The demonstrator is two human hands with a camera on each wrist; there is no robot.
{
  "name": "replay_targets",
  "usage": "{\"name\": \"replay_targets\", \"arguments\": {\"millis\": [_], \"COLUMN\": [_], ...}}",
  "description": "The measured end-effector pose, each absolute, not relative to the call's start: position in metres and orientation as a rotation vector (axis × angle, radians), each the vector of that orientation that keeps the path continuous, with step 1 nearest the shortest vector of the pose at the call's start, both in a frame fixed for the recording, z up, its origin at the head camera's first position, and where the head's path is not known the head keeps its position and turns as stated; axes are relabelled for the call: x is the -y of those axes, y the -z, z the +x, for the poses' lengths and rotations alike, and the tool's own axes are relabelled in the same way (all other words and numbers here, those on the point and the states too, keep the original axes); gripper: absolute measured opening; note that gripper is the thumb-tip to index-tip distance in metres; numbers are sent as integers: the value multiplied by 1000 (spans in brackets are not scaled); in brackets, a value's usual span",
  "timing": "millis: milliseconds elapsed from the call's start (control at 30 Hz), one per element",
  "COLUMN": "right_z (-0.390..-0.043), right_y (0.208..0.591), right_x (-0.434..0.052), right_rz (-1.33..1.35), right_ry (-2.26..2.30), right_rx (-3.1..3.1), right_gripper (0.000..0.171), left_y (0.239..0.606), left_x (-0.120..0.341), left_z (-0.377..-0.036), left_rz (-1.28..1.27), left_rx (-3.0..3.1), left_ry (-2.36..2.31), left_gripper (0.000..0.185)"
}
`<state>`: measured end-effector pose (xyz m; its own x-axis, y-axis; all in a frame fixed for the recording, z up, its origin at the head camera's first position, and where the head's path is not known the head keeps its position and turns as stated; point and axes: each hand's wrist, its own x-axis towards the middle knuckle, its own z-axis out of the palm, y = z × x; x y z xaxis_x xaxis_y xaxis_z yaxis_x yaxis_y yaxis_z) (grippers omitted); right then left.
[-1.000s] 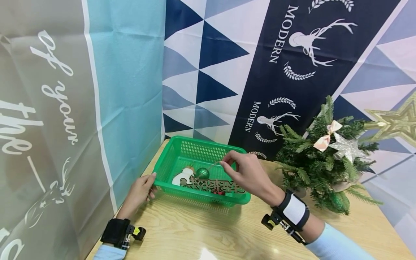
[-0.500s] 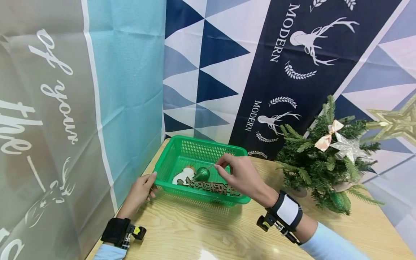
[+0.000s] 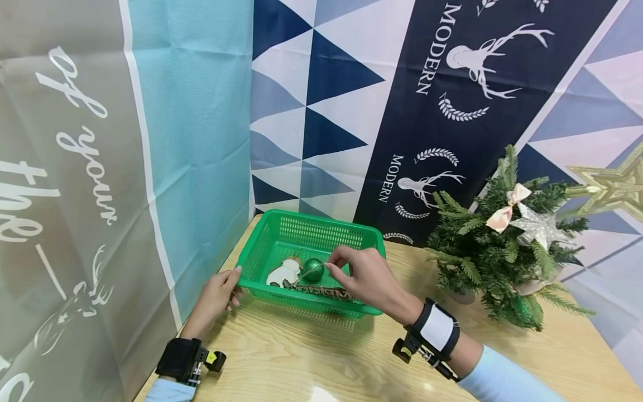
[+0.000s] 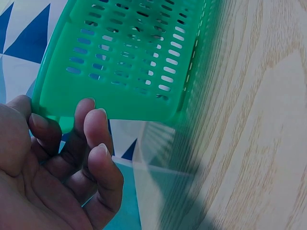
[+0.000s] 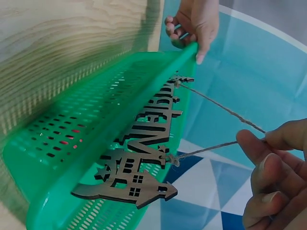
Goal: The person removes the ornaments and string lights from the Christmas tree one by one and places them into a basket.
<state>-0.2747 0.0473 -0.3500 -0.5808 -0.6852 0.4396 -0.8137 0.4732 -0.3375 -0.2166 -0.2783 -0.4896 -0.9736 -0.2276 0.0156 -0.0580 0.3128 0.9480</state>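
The left hand (image 3: 216,296) grips the corner of the green perforated plastic basket (image 3: 261,251), steadying it. The right hand (image 3: 364,276) pinches the twine loop (image 5: 216,125) of the brown wooden lettering ornament (image 5: 144,153), which hangs against the basket's near wall.

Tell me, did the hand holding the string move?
Yes. The right hand, pinching the string, sank lower and leftward into the green basket, closer to the green ball.

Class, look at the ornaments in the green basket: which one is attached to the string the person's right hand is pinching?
The wooden cut-out lettering sign: its twine runs to the right hand. The green glitter ball and white ornament lie loose.
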Motion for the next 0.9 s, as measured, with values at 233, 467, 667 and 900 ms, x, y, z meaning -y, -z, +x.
{"name": "replay_targets", "arguments": {"millis": [233,467,667,900], "right_z": [-273,-273,-274,-270], "right_y": [354,367,384,391], "right_x": [-45,-40,-37,-50], "right_rz": [1303,1323,1320,1307], "right_ry": [-791,-757,-708,-665], "right_rx": [2520,2557,2564,2608], "right_gripper": [4,6,7,8], "left_y": [490,490,490,488], "left_x": [277,278,279,280], "left_z": [-217,-218,-216,-218], "left_rz": [263,278,264,264], "left_rx": [2421,2419,2414,2451], "left_ry": [1755,1760,1763,1761], "left_gripper": [49,51,51,51]}}
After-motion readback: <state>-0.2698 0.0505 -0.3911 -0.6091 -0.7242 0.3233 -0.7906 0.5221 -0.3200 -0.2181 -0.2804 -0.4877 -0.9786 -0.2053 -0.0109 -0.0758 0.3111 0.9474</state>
